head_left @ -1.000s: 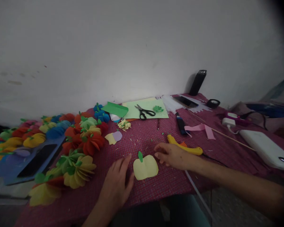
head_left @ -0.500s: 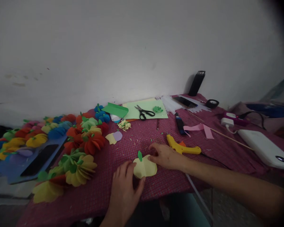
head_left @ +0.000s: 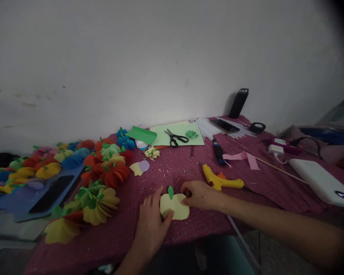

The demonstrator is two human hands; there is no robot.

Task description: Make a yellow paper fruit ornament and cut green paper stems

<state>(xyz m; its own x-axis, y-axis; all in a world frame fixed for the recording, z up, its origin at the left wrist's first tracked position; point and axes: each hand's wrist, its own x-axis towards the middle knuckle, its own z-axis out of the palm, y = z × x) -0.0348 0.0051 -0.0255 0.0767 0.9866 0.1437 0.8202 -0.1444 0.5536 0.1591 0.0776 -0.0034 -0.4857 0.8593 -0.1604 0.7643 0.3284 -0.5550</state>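
Note:
A pale yellow paper pumpkin with a small green paper leaf at its top lies on the cloth in front of me. My left hand is at its left side, thumb pressed on the paper and fingers along the edge. At the right edge, my right hand has its fingers curled in and pinches the paper. Just beyond that hand rests a yellow glue gun. A yellow and lilac paper scrap lies farther left.
Several colourful paper pumpkins crowd the left side. Black-handled scissors rest on light green paper near the wall. To the right are a utility knife, pink ribbon, a thin stick, a white power bank and a black bottle.
The paper pumpkin has flattened out and its leaf now stands straighter. My left thumb has moved up onto the paper, and my right fingers have drawn in at the right edge.

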